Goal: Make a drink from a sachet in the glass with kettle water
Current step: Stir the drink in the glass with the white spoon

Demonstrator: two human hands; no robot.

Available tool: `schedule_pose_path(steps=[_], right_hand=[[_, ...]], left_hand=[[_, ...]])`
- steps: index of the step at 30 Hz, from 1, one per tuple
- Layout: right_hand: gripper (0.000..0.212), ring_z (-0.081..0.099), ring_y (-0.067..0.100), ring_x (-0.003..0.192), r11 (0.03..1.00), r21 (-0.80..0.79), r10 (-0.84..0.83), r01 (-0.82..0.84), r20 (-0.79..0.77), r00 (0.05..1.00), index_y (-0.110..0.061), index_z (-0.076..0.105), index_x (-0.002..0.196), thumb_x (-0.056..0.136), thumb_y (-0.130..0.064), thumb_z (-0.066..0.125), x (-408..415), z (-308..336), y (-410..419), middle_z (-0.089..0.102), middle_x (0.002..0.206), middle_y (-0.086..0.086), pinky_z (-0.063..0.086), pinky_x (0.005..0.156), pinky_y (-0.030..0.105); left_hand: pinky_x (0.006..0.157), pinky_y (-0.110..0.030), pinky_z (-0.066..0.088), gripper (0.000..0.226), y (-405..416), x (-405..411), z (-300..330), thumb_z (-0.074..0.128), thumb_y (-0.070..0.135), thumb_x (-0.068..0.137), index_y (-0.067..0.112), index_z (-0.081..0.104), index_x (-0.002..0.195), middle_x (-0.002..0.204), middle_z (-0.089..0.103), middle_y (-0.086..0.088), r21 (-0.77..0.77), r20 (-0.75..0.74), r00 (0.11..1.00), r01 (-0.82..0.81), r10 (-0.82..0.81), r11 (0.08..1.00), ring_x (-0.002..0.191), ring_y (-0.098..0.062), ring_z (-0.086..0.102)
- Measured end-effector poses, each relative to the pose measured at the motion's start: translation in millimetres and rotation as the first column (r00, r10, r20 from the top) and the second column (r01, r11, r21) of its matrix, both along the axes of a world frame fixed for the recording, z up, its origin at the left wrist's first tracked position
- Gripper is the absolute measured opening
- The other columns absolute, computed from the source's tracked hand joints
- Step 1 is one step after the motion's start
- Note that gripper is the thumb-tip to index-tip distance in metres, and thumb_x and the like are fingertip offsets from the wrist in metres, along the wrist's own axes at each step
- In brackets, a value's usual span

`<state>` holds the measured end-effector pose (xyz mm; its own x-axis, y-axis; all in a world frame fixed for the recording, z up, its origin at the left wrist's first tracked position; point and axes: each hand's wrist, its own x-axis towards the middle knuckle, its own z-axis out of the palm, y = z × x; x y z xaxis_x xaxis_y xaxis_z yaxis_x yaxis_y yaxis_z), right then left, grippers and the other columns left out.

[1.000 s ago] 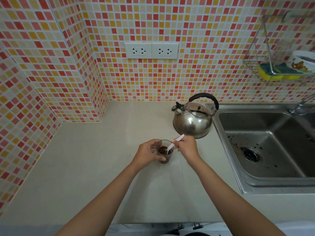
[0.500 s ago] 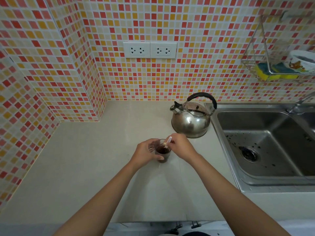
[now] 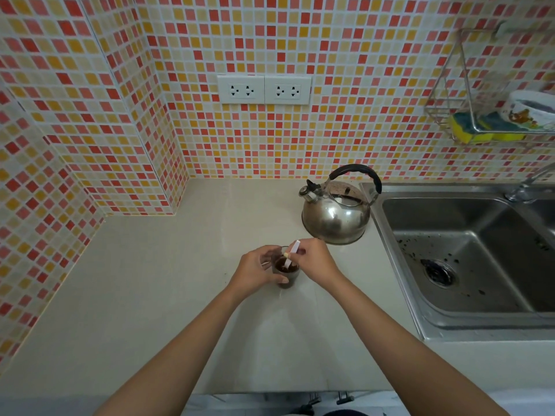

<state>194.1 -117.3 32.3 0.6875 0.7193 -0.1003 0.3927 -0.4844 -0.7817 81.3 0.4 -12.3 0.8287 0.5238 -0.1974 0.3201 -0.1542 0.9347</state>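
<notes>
Far along, by the look of it. At left of centre, left hand curled round the near-left side of the small glass, steadying it on the pale countertop. Glass already filled with dark brown liquid, so sachet contents and water judged both in. Just right of it, right hand pinching the upper part of a thin white sachet strip, tilted, its lower end dipped into the drink, apparently serving as a stirrer. Farther right and behind, steel whistling kettle set down upright beside the sink, well apart from both hands, pouring evidently finished. Probably left: finishing the stir, lifting out the strip, discarding it.
</notes>
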Motion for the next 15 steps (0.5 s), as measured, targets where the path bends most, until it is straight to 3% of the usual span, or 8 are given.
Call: schedule_pose_path(steps=[3, 5, 9, 12, 15], right_hand=[[0.013, 0.065, 0.034, 0.08, 0.999, -0.034, 0.005, -0.003, 0.06, 0.998, 0.0, 0.072, 0.083, 0.083, -0.005, 0.06, 5.1, 3.2, -0.3, 0.071, 0.083, 0.022, 0.053, 0.072, 0.039], [0.014, 0.064, 0.035, 0.076, 0.998, -0.06, 0.0, 0.003, 0.048, 0.999, 0.004, 0.071, 0.079, 0.082, -0.005, 0.06, 8.2, 2.9, -1.5, 0.069, 0.079, 0.024, 0.052, 0.066, 0.037], [0.013, 0.054, 0.016, 0.059, 0.998, -0.03, 0.056, -0.056, 0.02, 0.998, 0.0, 0.072, 0.081, 0.084, -0.01, 0.064, -1.0, 3.9, 0.7, 0.064, 0.069, 0.014, 0.04, 0.055, 0.025], [0.018, 0.063, 0.031, 0.072, 0.997, -0.06, 0.063, -0.058, 0.08, 0.995, 0.001, 0.071, 0.082, 0.087, -0.011, 0.058, 3.9, 7.3, 0.0, 0.069, 0.08, 0.021, 0.05, 0.066, 0.036], [0.017, 0.06, 0.025, 0.067, 0.997, -0.068, 0.03, -0.028, 0.037, 0.999, 0.004, 0.07, 0.079, 0.084, -0.009, 0.061, 6.5, 6.0, -1.0, 0.068, 0.076, 0.022, 0.048, 0.062, 0.035]], left_hand=[[0.104, -0.033, 0.049, 0.077, -0.9, -0.4, 0.8, 0.091, 0.003, 0.05, 0.013, 0.064, 0.122, 0.117, 0.07, -0.004, 0.002, 0.004, 1.0, -0.001, 0.001, 1.0, 0.112, -0.018, 0.065], [0.105, -0.032, 0.048, 0.079, -1.5, -0.3, 1.9, 0.091, 0.003, 0.051, 0.011, 0.063, 0.125, 0.119, 0.069, -0.004, -0.003, 0.002, 1.0, -0.009, 0.009, 1.0, 0.114, -0.017, 0.064], [0.105, -0.031, 0.048, 0.079, -1.0, -0.7, 2.6, 0.091, 0.003, 0.052, 0.012, 0.063, 0.125, 0.117, 0.071, -0.003, 0.0, 0.008, 1.0, 0.009, -0.009, 1.0, 0.113, -0.016, 0.065], [0.105, -0.03, 0.048, 0.079, -2.4, -1.2, 3.4, 0.091, 0.001, 0.052, 0.011, 0.062, 0.125, 0.118, 0.07, -0.005, 0.007, 0.006, 1.0, 0.003, -0.003, 1.0, 0.112, -0.016, 0.065], [0.105, -0.029, 0.048, 0.079, -3.1, -2.0, 3.9, 0.09, 0.0, 0.053, 0.009, 0.061, 0.127, 0.119, 0.069, -0.006, 0.005, 0.006, 1.0, -0.006, 0.006, 1.0, 0.113, -0.017, 0.064]])
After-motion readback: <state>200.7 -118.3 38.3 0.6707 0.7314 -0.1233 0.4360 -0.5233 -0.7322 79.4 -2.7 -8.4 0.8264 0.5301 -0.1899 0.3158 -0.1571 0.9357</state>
